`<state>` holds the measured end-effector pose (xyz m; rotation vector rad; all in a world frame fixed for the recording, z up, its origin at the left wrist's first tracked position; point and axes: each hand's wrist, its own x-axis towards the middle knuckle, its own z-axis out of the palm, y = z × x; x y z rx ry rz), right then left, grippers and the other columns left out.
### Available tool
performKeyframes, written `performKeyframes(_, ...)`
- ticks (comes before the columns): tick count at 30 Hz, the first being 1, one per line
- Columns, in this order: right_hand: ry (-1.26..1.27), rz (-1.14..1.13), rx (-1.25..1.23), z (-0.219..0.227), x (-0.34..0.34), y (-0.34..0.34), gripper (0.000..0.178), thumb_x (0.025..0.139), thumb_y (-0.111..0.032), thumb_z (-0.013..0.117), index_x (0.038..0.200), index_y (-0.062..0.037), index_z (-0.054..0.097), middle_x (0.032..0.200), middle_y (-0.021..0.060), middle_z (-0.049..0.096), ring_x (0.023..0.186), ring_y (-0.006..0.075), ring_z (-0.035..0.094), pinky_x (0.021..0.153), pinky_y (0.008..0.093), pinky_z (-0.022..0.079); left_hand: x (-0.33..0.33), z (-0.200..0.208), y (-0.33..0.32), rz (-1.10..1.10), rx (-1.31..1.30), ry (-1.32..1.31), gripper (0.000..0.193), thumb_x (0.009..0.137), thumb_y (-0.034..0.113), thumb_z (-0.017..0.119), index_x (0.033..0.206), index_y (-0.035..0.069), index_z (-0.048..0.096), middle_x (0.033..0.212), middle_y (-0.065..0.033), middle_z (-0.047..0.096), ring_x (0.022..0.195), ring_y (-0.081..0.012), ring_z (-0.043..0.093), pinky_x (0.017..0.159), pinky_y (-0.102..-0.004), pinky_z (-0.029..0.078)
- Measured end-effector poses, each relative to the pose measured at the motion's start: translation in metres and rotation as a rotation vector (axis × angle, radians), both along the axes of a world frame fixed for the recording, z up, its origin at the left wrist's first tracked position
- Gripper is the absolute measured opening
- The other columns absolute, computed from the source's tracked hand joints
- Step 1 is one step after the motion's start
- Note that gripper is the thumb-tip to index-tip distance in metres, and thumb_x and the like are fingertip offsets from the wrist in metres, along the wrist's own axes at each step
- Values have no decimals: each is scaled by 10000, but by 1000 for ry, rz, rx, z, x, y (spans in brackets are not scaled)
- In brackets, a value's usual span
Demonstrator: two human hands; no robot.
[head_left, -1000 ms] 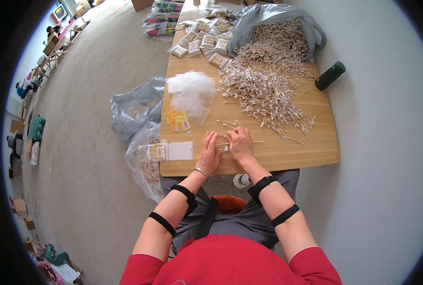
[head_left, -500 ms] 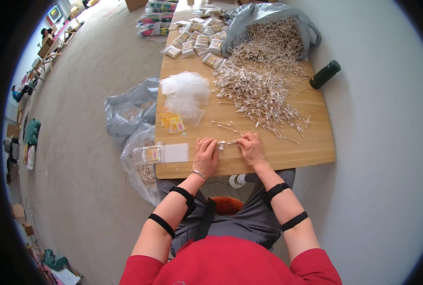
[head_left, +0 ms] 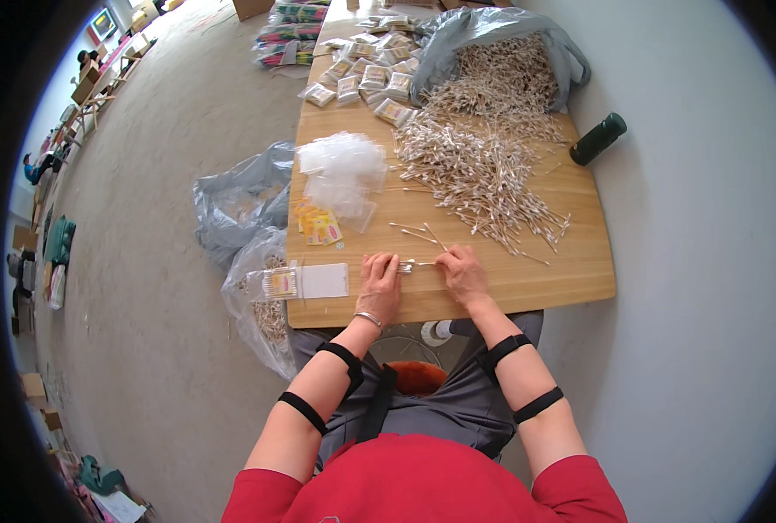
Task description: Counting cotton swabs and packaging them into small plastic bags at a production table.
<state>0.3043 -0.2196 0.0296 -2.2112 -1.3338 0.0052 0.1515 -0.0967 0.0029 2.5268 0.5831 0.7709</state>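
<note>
At the table's near edge my left hand [head_left: 379, 286] is closed around a small bunch of cotton swabs [head_left: 405, 268], their white tips sticking out toward the right. My right hand [head_left: 463, 275] pinches a cotton swab [head_left: 425, 263] whose far end meets that bunch. A few loose cotton swabs [head_left: 418, 231] lie just beyond my hands. Left of my left hand rests a white card [head_left: 325, 281], beside a clear packet of cotton swabs [head_left: 280, 283]. A large heap of cotton swabs [head_left: 475, 170] spreads over the table beyond my right hand.
A grey plastic bag [head_left: 571, 61] spills swabs at the far end, beside several filled packets [head_left: 373, 78]. Clear empty sachets [head_left: 344, 166] and yellow cards [head_left: 320, 228] lie at left. A dark green bottle [head_left: 598, 139] stands near the wall. Plastic bags [head_left: 244, 200] sit off the left edge.
My hands stay almost in place, with slight finger movement around the swabs. The whole view has shifted very slightly; nothing else has visibly moved.
</note>
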Motion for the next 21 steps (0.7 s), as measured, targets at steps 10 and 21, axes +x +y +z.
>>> performKeyframes(10, -8, -120, 65, 2, -1, -8, 99, 748, -124, 669, 846, -138, 665, 843, 31, 565, 859, 251, 530, 748, 357, 468, -1, 5, -2, 19, -53, -6, 374, 785, 45, 591, 1152, -12, 547, 1100, -149, 493, 1119, -327, 454, 1062, -487, 302)
performKeyframes(21, -128, -76, 12, -11, -1, 3, 67, 768, -123, 649, 827, -116, 618, 849, 44, 545, 863, 256, 520, 767, 361, 458, 0, 4, -2, 25, -35, -26, 371, 779, 39, 590, 1145, -10, 552, 1091, -148, 492, 1109, -325, 454, 1055, -488, 310)
